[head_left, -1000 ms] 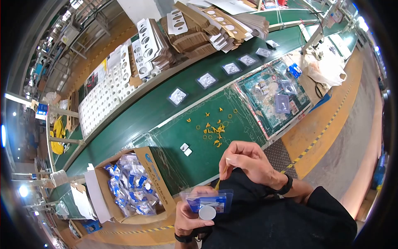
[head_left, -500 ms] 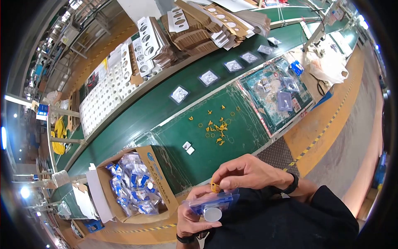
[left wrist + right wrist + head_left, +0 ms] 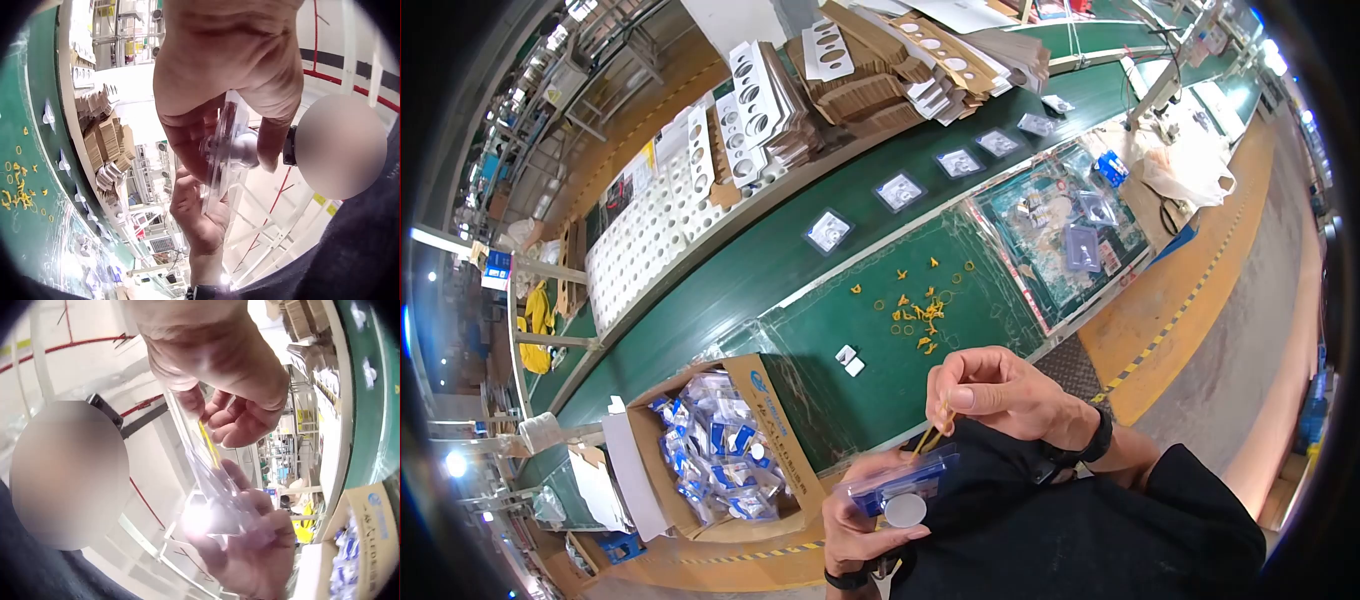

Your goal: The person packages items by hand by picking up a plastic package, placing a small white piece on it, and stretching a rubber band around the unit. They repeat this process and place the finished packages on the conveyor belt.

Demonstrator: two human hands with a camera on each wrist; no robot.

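Note:
In the head view my left hand (image 3: 855, 530) grips a clear plastic package (image 3: 900, 484) with a blue insert and a round white disc (image 3: 905, 510) at its front. The left thumb lies by the disc. My right hand (image 3: 1015, 395) pinches a thin yellow band (image 3: 931, 436), which stretches from the fingertips down to the package's upper edge. The right wrist view shows the yellow band (image 3: 209, 442) taut between the right fingers and the package (image 3: 231, 506). How it is fastened at the package is hidden.
Yellow bands and clips (image 3: 925, 312) lie scattered on the green table (image 3: 820, 340), near small white pieces (image 3: 853, 367). A carton (image 3: 785, 440) of packages stands left. Flat packs (image 3: 899, 192) line the belt, with cardboard stacks (image 3: 865, 105) behind. A tray (image 3: 1050, 325) is on the right.
Half a second ago the right fingers were down at the package's top edge with the band bunched; now they are raised, with the band drawn out long. The left hand keeps its grip, the package slightly tilted.

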